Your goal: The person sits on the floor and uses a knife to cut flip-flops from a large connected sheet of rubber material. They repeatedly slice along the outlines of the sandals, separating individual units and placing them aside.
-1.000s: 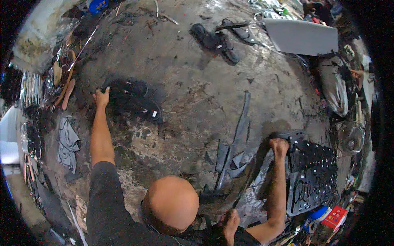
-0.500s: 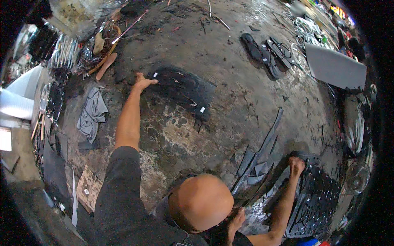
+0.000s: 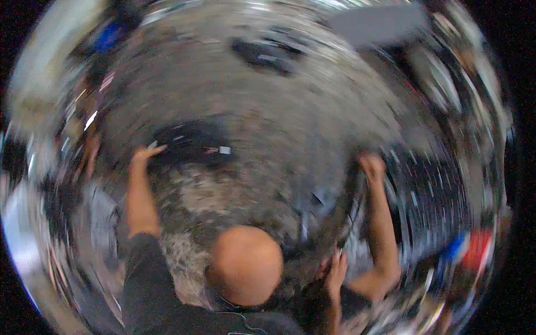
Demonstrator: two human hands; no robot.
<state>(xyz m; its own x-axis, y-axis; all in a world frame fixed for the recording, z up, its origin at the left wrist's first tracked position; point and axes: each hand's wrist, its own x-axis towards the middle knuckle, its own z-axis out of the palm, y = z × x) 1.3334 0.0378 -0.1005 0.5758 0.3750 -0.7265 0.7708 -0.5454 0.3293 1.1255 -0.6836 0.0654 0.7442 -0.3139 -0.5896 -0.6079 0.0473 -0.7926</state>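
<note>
The whole picture is smeared by motion. At the left, my left hand (image 3: pixel 148 152) reaches over the floor, a finger or thumb stretched to the near end of a pair of black sandals (image 3: pixel 192 142). These lie flat, with small white labels at both ends, and the hand seems to touch them without a grip. On the right, my right hand (image 3: pixel 372 166) is curled into a fist beside a dark rack-like mat with many pale spots (image 3: pixel 430 190); what it holds cannot be made out. A rounded bare shape (image 3: pixel 248 265), perhaps a bent knee, fills the lower middle.
More black sandals (image 3: pixel 268 53) lie farther off on the worn floor. Behind them stands a grey panel (image 3: pixel 385 25). Dark cut strips (image 3: pixel 310 201) lie between my arms. A grey cloth (image 3: pixel 105 215) is at the left, with blurred clutter along both sides.
The view has swung, so the floor and everything on it appear shifted left or upward and blurred. My left hand stays at the same end of the sandals; my right arm still reaches forward.
</note>
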